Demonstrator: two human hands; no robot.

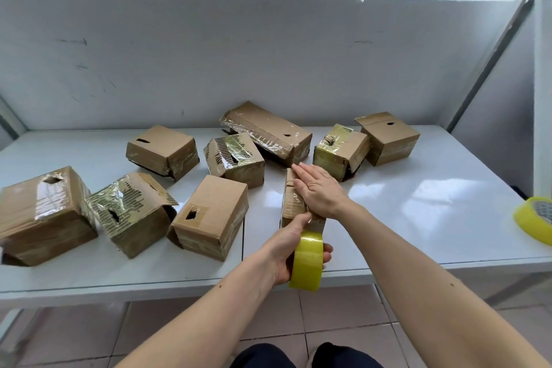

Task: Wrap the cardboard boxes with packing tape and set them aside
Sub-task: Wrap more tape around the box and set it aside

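White counter (418,218) carries closed taped boxes; right hand (319,191) lies flat on one box (291,206), left hand (291,251) grips the tape roll (307,263).

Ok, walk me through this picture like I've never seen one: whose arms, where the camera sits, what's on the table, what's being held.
There is no machine here. A person wears a camera on the head, so you look down along their own two arms. The left hand grips a yellow tape roll at the near edge of the white table. The right hand lies flat, fingers straight, on top of a narrow cardboard box, which is the one being taped. Nine more boxes lie scattered on the table, most showing shiny tape. A second tape roll sits at the table's right edge.
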